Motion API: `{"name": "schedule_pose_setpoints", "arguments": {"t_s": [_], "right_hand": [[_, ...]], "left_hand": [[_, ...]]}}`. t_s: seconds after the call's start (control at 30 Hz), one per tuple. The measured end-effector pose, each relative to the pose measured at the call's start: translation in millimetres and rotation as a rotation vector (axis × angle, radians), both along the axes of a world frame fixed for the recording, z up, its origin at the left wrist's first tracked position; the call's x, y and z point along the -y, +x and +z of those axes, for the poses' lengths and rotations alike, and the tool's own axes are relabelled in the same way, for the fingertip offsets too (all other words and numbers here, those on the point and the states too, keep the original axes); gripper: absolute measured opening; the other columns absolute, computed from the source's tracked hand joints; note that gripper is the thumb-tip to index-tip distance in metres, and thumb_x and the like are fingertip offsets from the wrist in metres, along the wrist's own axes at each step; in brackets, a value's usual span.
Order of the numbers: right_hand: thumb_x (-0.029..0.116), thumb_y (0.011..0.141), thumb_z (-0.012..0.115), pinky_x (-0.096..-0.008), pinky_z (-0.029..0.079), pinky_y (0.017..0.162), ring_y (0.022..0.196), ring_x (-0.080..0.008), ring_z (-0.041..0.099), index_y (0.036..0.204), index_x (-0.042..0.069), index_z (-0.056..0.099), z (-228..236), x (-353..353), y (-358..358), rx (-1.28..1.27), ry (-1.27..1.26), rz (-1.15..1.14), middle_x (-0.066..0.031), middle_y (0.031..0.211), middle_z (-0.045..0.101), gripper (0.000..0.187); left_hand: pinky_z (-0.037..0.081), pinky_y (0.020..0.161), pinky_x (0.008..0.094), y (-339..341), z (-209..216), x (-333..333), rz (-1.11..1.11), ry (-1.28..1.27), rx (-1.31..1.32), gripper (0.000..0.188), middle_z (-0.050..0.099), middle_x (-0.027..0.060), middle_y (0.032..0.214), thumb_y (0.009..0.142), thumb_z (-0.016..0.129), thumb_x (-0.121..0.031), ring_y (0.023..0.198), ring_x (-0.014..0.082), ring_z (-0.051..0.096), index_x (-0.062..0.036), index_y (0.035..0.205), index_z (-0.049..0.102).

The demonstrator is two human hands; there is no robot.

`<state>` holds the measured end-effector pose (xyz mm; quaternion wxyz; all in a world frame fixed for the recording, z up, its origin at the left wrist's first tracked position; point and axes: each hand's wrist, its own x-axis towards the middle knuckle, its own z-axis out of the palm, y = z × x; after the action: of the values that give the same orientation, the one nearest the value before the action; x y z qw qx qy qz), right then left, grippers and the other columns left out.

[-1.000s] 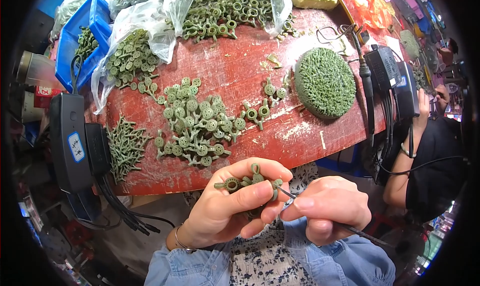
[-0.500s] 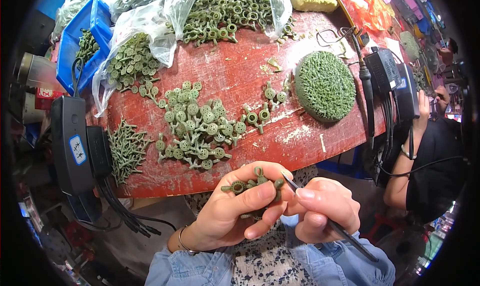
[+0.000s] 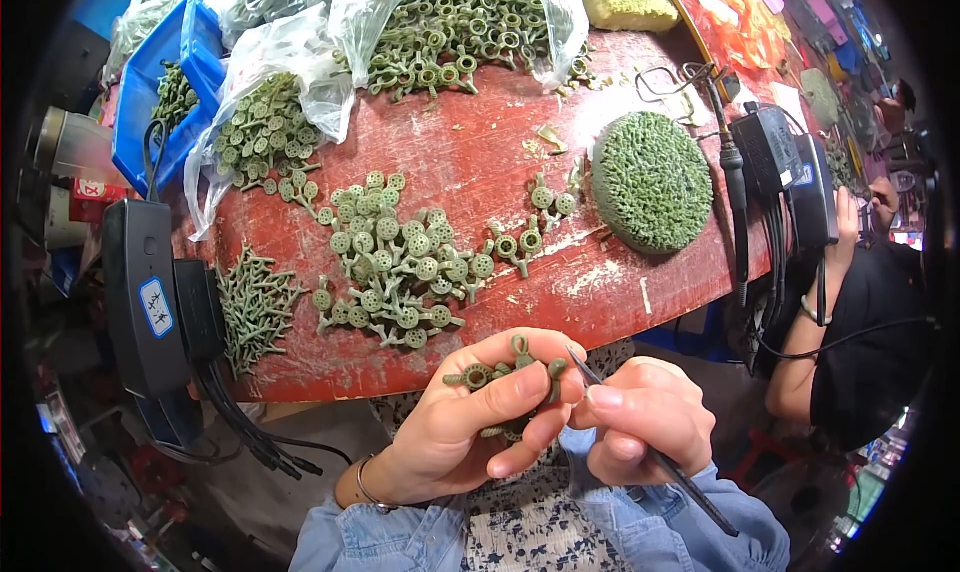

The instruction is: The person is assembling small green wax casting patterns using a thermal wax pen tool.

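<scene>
Green wax pieces [image 3: 400, 262] and round cluster [image 3: 650, 180] on red table [image 3: 470, 152].

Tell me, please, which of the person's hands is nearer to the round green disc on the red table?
Right. The right hand sits below the round green disc; the left hand lies farther left.

Olive-green wax cluster [image 3: 505, 372] pinched in left hand [image 3: 470, 427]; dark grey, silver-tipped tool [image 3: 650, 452] in right hand [image 3: 640, 427]. Beyond the grip: worn red table [image 3: 480, 162] streaked white, matching green pieces [image 3: 400, 262], textured green disc [image 3: 652, 182]. Left of grip: black boxes [image 3: 150, 292]. Below grip: blue denim sleeves [image 3: 400, 537], white floral print.
</scene>
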<state>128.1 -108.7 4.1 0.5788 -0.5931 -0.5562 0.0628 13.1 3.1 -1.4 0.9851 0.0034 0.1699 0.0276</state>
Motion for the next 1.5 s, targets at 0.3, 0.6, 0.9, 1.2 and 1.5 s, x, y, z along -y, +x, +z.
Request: {"name": "schedule_pose_setpoints", "arguments": {"t_s": [0.3,0.6,0.9,1.2,1.5], "right_hand": [[0.000,0.075,0.063,-0.0255,0.044,0.044,0.051,-0.0155,0.057,0.106,-0.004,0.058,-1.0,-6.5,9.7,-0.027,-0.052,0.056,-0.0063,0.067,0.063,0.032],[-0.003,0.070,0.067,-0.0303,0.044,0.052,0.060,-0.0226,0.054,0.094,0.003,0.063,-32.1,-46.3,22.7,0.230,-0.269,-0.300,-0.0104,0.071,0.054,0.025],[0.016,0.065,0.074,-0.0338,0.045,0.058,0.075,-0.0264,0.052,0.102,0.005,0.059,-31.4,-50.1,14.0,0.373,-0.469,-0.318,-0.0122,0.084,0.050,0.041],[0.014,0.066,0.072,-0.0344,0.044,0.058,0.075,-0.0267,0.051,0.091,0.005,0.058,-15.8,-54.8,14.7,0.390,-0.532,-0.279,-0.0109,0.083,0.048,0.029],[0.015,0.069,0.071,-0.0368,0.044,0.063,0.077,-0.0279,0.052,0.085,0.006,0.054,-8.7,-55.8,24.9,0.180,-0.681,-0.147,-0.0096,0.081,0.045,0.025]], "left_hand": [[0.038,0.040,0.0183,-3.7,-1.5,-5.3,0.031,0.145,-0.051,0.030,0.059,0.0112,0.092,0.090,0.050,-0.013,0.062,0.0106,0.052,0.0034,0.115,0.049],[0.056,0.071,0.0327,-7.0,-14.6,-12.9,0.319,0.351,0.030,0.020,0.051,0.0167,0.108,0.086,0.047,-0.015,0.099,0.0225,0.054,0.0021,0.095,0.054],[0.053,0.062,0.0308,-5.0,-12.3,-13.7,0.339,0.333,0.001,0.017,0.048,0.0056,0.075,0.087,0.053,-0.019,0.085,0.0204,0.053,-0.0028,0.082,0.051],[0.046,0.051,0.0243,-3.5,-8.2,-13.4,0.354,0.467,-0.100,0.011,0.050,0.0073,0.078,0.082,0.061,-0.008,0.072,0.0160,0.052,-0.0008,0.082,0.053],[0.043,0.047,0.0227,-4.3,-10.3,-11.6,0.403,0.508,-0.081,0.013,0.051,0.0085,0.077,0.082,0.063,-0.008,0.064,0.0128,0.052,-0.0001,0.078,0.053]]}}
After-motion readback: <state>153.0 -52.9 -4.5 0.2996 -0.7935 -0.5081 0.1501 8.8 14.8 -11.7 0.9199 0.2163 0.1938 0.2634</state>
